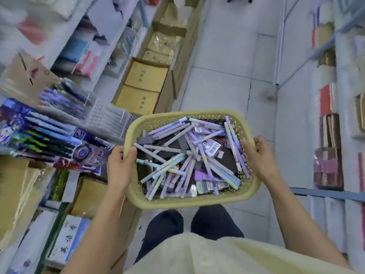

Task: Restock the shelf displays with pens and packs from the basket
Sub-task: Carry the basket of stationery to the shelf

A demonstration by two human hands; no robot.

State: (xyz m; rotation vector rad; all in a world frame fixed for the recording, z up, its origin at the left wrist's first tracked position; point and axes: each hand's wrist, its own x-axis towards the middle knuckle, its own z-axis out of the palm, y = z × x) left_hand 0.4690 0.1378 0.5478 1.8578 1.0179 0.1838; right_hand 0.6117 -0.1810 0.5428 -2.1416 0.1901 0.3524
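A yellow plastic basket [169, 117] is held in front of me above the aisle floor. It is full of several pastel purple, blue and green pens [189, 157] and small purple and dark packs [212, 148]. My left hand [120, 165] grips the basket's left rim, thumb curled over the edge. My right hand [260, 155] grips the right rim the same way. On the left, the shelf display [49, 125] holds rows of blue and purple pens in clear tiered trays.
Open cardboard boxes [146, 84] line the floor along the left shelving. Stacked notebooks and packs fill the shelves on the right [327, 167]. A white tiled aisle [227, 72] runs ahead between the two shelf rows. My legs stand below the basket.
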